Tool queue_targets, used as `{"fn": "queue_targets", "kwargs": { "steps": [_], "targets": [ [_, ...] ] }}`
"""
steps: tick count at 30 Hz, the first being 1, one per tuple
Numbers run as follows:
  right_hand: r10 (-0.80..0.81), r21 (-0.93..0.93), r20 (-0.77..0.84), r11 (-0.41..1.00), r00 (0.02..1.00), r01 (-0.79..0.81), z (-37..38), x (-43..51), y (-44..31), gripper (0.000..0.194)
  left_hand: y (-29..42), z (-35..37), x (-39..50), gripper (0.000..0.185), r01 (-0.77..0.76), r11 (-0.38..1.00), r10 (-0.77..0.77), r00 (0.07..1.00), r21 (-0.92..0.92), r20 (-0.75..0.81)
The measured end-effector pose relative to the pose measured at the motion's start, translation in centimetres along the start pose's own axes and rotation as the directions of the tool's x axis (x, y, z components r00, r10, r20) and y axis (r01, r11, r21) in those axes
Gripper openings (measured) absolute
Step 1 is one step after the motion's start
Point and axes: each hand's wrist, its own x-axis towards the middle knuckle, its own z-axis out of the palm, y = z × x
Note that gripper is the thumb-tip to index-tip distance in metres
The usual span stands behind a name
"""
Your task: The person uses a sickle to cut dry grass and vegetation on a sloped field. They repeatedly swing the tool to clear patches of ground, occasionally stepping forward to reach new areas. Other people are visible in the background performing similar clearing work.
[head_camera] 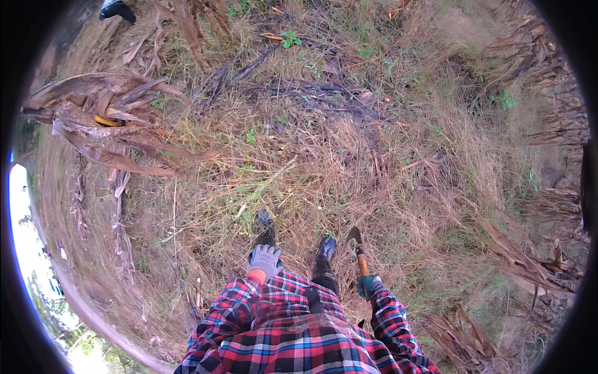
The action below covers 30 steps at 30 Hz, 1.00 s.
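My right hand (368, 286), in a green and grey work glove, grips the wooden handle (362, 264) of a short tool. Its dark, rusty-looking blade (356, 235) curves like a sickle and points away from me, just above the dry grass (397, 205) or touching it; I cannot tell which. Over my left leg is my left hand (265, 261), back up, in a grey glove with an orange cuff. No object shows in it, and its palm side is hidden. A cut or fallen leafy stem (266, 186) lies ahead of my black boots (327, 248).
Withered, banana-like leaves (107, 121) droop at the left. More dry leaves (528, 257) lie along the right. Dark fallen stalks (327, 91) cross the ground ahead. Part of another person's dark boot (117, 10) shows at the upper left. A pale track (93, 306) curves along the lower left.
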Motion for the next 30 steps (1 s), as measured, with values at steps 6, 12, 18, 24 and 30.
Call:
{"fn": "queue_targets", "kwargs": {
  "steps": [6,12,18,24,30],
  "targets": [
    [-0.078,0.233,0.127,0.971,0.989,0.047,5.9,-1.1,-10.3,0.015,-2.9,4.0,1.6,0.064,0.015,0.992,-0.002,0.995,-0.125,0.099],
    [-0.569,0.404,0.079,0.769,0.819,0.495,9.8,2.7,-30.4,0.021,-6.3,5.6,0.7,0.059,-0.017,0.961,-0.049,0.971,-0.276,-0.233],
    [-0.509,0.32,-0.093,0.799,0.856,0.51,23.3,11.3,-33.9,0.02,-8.6,5.4,0.4,0.05,-0.007,0.863,0.006,1.0,-0.505,-0.005],
    [-0.216,0.447,0.049,0.878,0.975,0.171,27.6,13.6,-17.3,0.021,-8.4,6.0,0.8,0.062,0.005,0.941,-0.03,0.997,-0.337,-0.068],
    [-0.332,0.168,-0.077,0.925,0.94,0.34,24.7,13.7,-26.5,0.026,-8.4,6.2,1.7,0.064,-0.094,0.971,0.058,0.985,-0.219,-0.164]
  ]
}}
